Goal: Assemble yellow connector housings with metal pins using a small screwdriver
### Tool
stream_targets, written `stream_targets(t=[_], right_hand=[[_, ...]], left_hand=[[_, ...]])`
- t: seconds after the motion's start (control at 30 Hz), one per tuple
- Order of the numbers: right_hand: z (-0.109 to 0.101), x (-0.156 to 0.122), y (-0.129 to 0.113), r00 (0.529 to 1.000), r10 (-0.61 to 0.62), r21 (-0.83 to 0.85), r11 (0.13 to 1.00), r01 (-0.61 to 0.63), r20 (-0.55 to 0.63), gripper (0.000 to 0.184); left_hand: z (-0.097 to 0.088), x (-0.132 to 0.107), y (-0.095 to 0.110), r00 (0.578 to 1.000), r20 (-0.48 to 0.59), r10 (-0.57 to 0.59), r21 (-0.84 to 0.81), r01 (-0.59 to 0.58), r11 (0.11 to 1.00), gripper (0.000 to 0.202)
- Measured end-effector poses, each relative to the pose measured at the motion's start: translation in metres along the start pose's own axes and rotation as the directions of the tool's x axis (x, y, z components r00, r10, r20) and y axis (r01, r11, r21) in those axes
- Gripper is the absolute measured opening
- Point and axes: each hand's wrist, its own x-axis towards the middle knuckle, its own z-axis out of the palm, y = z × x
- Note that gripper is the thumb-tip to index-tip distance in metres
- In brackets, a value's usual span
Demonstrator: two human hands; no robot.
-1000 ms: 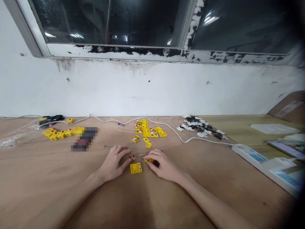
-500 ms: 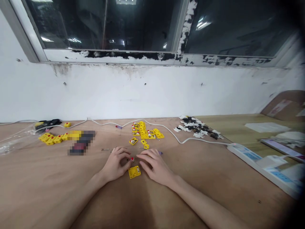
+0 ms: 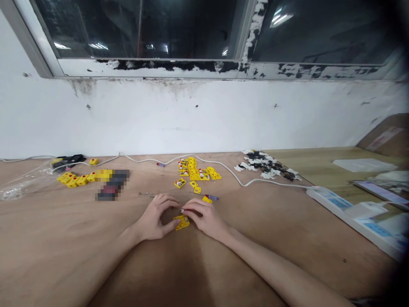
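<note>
Beyond your brown wooden table (image 3: 255, 238), a white painted wall (image 3: 143, 119) rises to a dark window (image 3: 153, 30) with flaking paint on its frame. Between your 2 hands lies a shallow yellow plastic half-shell (image 3: 183, 222), hollow side up. Its near edge slants away from you towards the right; fingers cover some of it, so its long axis cannot be told.

Your right hand (image 3: 204, 217) pinches a small pale part (image 3: 182, 210) between thumb and index finger, near the shell's far edge; the fingers hide which way it points. Your left hand (image 3: 156, 217) curves at the shell's left, thumb and index finger spread apart, the thumb at its edge.

Past your right hand lies a screwdriver (image 3: 212, 197) with a clear purple handle, shaft pointing left and slightly away, beside 1 small yellow plastic cover (image 3: 207, 200).
</note>
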Motion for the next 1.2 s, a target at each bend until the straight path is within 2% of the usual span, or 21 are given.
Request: stream_targets(t=[0.07, 0.17, 0.3, 0.43, 0.53, 0.7, 0.8, 0.9, 1.0, 1.1, 1.2], right_hand=[[-0.002, 0.001, 0.000, 0.998, 0.044, 0.012, 0.999, -0.044, -0.033, 0.012], [-0.004, 0.002, -0.001, 0.997, 0.079, 0.024, 0.997, -0.078, -0.027, 0.012], [-0.006, 0.000, 0.001, 0.997, 0.077, 0.052, 0.996, -0.076, -0.007, 0.016], [-0.009, -0.001, 0.005, 0.997, 0.063, 0.054, 0.997, -0.060, -0.051, 0.017], [-0.012, -0.002, 0.007, 0.994, 0.076, 0.065, 0.995, -0.071, -0.074, 0.018], [-0.016, -0.003, 0.010, 0.986, 0.146, 0.088, 0.986, -0.139, -0.085, 0.015], [-0.017, -0.002, 0.010, 0.984, 0.166, 0.125, 0.980, -0.157, -0.061, 0.015], [-0.017, -0.002, 0.010, 0.981, 0.192, 0.164, 0.969, -0.183, -0.038, 0.015], [-0.018, -0.003, 0.010, 0.976, 0.217, 0.172, 0.963, -0.209, -0.027, 0.016], [-0.018, -0.004, 0.010, 0.977, 0.214, 0.177, 0.962, -0.209, -0.008, 0.017], [-0.018, -0.004, 0.009, 0.980, 0.199, 0.176, 0.964, -0.198, 0.012, 0.018]], left_hand=[[-0.003, -0.001, -0.002, 0.998, 0.055, 0.016, 0.018, -0.017, 1.000, 0.037], [-0.003, -0.003, -0.005, 0.995, 0.099, 0.029, 0.025, -0.032, 0.999, 0.036], [0.001, -0.002, -0.008, 0.996, 0.090, 0.013, 0.041, -0.017, 0.999, 0.035], [-0.002, -0.003, -0.007, 0.987, 0.147, 0.063, 0.049, -0.071, 0.996, 0.049], [-0.004, -0.003, -0.006, 0.976, 0.188, 0.111, 0.041, -0.121, 0.992, 0.039], [0.004, -0.003, -0.008, 0.984, 0.137, 0.111, 0.037, -0.117, 0.992, 0.013], [0.008, -0.002, -0.006, 0.986, 0.131, 0.102, 0.035, -0.107, 0.994, 0.023], [0.002, -0.001, -0.001, 0.970, 0.216, 0.108, 0.001, -0.111, 0.994, 0.025], [-0.008, -0.001, 0.003, 0.953, 0.278, 0.124, -0.039, -0.117, 0.992, 0.039], [-0.015, -0.001, 0.004, 0.961, 0.255, 0.105, -0.004, -0.107, 0.994, 0.047], [-0.014, -0.001, 0.003, 0.969, 0.234, 0.074, 0.043, -0.086, 0.995, 0.044]])
